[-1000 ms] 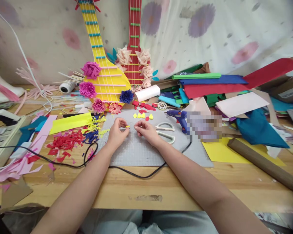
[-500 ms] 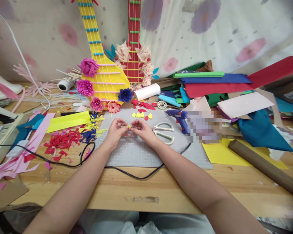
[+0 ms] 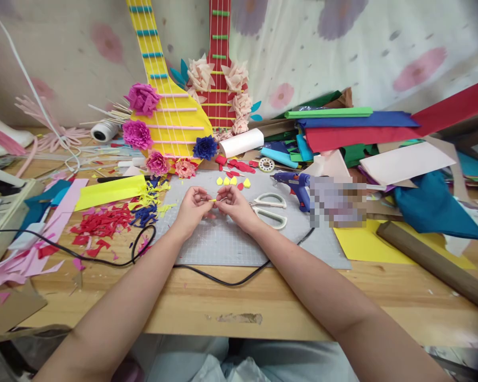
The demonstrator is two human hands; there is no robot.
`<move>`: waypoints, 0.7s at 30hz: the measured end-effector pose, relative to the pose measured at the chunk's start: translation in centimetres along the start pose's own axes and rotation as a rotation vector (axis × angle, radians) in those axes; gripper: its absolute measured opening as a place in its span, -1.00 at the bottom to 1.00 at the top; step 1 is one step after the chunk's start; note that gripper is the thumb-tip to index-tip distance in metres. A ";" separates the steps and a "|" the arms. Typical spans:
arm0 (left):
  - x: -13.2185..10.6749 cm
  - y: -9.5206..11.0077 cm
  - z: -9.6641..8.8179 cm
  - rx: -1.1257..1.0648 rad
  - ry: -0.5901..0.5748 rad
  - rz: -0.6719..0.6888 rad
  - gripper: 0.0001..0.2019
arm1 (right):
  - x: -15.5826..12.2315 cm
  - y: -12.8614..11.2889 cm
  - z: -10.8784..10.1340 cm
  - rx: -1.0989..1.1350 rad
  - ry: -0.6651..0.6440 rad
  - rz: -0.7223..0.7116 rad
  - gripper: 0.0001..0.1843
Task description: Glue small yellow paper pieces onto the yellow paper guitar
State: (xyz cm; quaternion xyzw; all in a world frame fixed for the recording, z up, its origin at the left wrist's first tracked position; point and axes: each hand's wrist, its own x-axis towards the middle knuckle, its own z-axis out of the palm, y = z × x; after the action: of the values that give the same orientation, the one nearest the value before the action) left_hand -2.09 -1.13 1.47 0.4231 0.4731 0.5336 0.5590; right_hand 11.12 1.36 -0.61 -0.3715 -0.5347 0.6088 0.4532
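Over the grey cutting mat (image 3: 239,249), my left hand (image 3: 194,210) and my right hand (image 3: 236,209) meet at the fingertips. Between them they pinch a small yellow paper piece (image 3: 213,200), mostly covered by the fingers. Just beyond the hands lie several yellow paper petals (image 3: 226,181) and a small red one (image 3: 240,186). Scissors with white handles (image 3: 271,217) rest on the mat beside my right hand, their blades partly hidden by it. Farther right lies a blue glue gun (image 3: 297,187).
At the back stand a yellow paper guitar (image 3: 175,119) and a red one (image 3: 220,85) with paper flowers. Red scraps (image 3: 103,225) and a yellow crepe strip (image 3: 111,192) lie left. A black cable (image 3: 231,284) crosses in front. Coloured paper rolls (image 3: 354,132) are piled right.
The view has shifted slightly, so the background sits a little differently in the picture. Both hands remain together, still pinching the yellow paper piece, with small finger movements.
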 end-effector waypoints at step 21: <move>0.3 0.1 -0.3 -0.094 0.060 -0.012 -0.60 | -0.1 0.0 -0.1 0.005 -0.026 -0.011 -0.60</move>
State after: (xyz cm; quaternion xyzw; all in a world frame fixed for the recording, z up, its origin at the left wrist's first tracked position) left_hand -2.39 -0.84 1.47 0.3772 0.4664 0.5645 0.5670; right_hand 11.27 1.29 -0.67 -0.3596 -0.5411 0.6122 0.4506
